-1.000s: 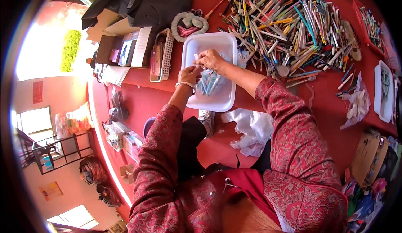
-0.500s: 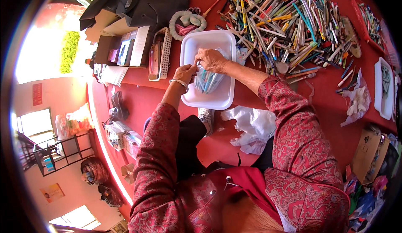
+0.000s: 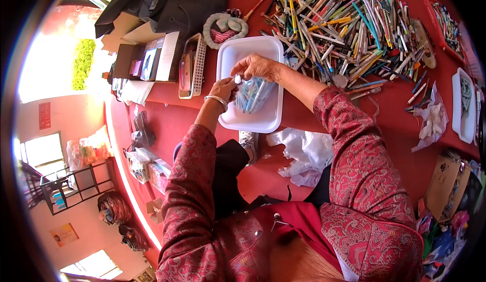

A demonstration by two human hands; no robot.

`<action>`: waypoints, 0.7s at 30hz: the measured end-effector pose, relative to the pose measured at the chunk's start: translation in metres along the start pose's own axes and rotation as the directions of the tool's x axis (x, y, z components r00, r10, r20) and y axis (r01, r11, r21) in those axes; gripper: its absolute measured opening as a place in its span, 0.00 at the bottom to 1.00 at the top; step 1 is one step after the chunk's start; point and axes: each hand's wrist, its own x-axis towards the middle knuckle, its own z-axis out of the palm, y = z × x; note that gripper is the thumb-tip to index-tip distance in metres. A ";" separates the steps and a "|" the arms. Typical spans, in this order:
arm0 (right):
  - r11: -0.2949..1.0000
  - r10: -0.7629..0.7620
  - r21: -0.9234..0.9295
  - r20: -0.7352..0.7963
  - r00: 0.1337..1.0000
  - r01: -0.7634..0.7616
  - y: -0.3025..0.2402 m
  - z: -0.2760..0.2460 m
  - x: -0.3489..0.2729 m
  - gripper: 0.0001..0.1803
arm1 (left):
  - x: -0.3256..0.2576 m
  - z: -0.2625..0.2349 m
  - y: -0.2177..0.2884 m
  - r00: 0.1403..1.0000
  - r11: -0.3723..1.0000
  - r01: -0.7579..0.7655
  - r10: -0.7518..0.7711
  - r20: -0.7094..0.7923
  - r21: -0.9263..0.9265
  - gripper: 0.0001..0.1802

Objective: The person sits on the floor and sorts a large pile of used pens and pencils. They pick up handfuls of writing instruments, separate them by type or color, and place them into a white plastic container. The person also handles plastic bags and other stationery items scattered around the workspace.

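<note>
White tray [image 3: 271,112]: under both your hands, on the red table.
Clear bag [image 3: 251,97]: in that tray, pens inside, just right of your left hand [image 3: 225,88] and partly under your right hand [image 3: 259,68].
Left fingers: pinched on a small white piece [image 3: 238,79]; whether it belongs to the bag, you cannot tell.
Right fingers: curled inward beside that piece; their grip you cannot tell.
Pen heap [image 3: 349,34]: loose, beyond and right of your right hand.
Perforated basket [image 3: 201,62]: left of your left hand.
</note>
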 end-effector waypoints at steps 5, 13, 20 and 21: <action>0.976 -0.096 -0.199 -0.037 0.995 0.086 0.000 0.012 0.002 0.06 | 0.003 -0.004 0.000 1.000 0.998 0.010 -0.010 0.004 0.055 0.08; 0.848 0.012 -0.526 -0.091 0.996 -0.059 -0.014 0.000 -0.004 0.08 | 0.002 -0.016 -0.008 0.989 0.973 0.141 -0.132 0.059 -0.184 0.11; 0.064 -0.084 -0.993 -0.108 0.991 -0.102 0.003 -0.020 -0.007 0.09 | 0.029 -0.008 -0.026 0.928 0.876 0.271 -0.127 -0.351 0.400 0.07; 0.004 -0.133 -0.995 -0.098 0.986 -0.098 0.005 -0.017 -0.003 0.09 | 0.030 -0.011 -0.027 0.912 0.819 0.308 -0.110 -0.396 0.483 0.06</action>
